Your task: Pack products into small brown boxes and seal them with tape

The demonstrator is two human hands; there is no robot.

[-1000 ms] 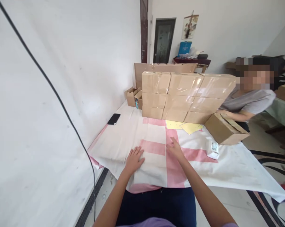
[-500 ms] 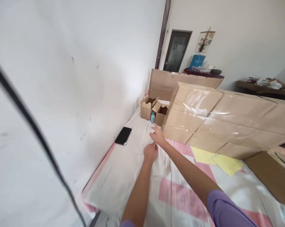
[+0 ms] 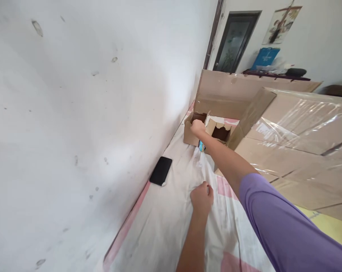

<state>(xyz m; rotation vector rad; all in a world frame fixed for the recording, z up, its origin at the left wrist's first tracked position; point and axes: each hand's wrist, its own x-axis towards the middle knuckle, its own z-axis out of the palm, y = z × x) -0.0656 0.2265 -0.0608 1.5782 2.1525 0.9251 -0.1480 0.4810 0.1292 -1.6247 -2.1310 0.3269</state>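
My right hand [image 3: 198,127] is at the open top of a small cardboard box [image 3: 190,136] beside the wall. Its fingers dip toward the box's opening and are hidden, so their grip cannot be seen. A second small open box [image 3: 213,126] stands just to the right, its flaps up and edges torn. Between the two boxes sits a small blue item [image 3: 201,146], partly covered by my right forearm. Nearer to me, my left hand [image 3: 201,197] rests above the cloth with its fingers curled closed. Whatever they may hold is hidden.
A black phone [image 3: 161,171] lies on the pale and pink cloth [image 3: 165,226] along the white wall [image 3: 82,124]. Large taped cartons [image 3: 298,151] fill the right side. Upright cardboard [image 3: 227,92] stands behind the small boxes. Yellow paper [image 3: 326,228] shows at lower right.
My right hand has gone forward from in front of the small boxes to the left one's opening. My left hand stays closed, now farther from the right hand. The view has shifted closer.
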